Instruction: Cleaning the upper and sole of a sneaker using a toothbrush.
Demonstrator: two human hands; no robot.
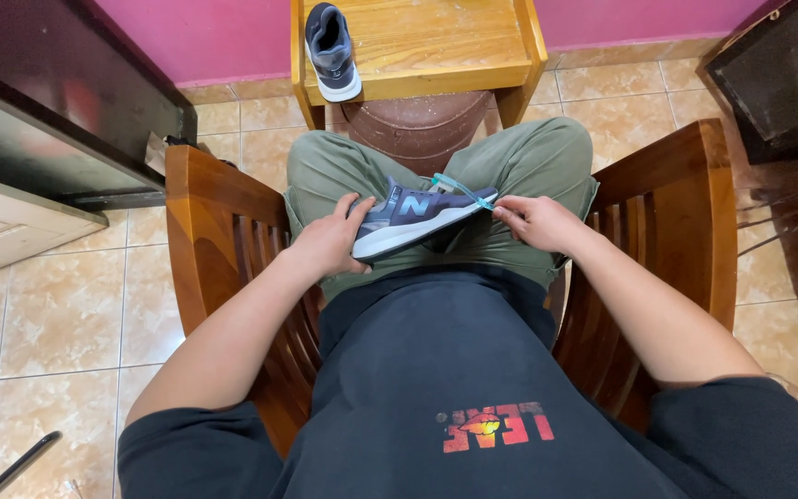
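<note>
Two hands (330,242) flank lap sneaker (417,217).

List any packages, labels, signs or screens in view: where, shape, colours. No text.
No packages, signs or screens.
Side emblem on the navy sneaker on the lap, held between left hand and right hand: blocky, pale blue-grey.
Printed graphic on the black shirt, low centre: red-orange lettering with a small yellow-orange round motif.
Second sneaker on the wooden stool: no label visible.

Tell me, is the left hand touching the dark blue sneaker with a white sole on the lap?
Touching. The head view shows the left hand gripping the heel end of the dark blue sneaker, with no gap between them.
</note>
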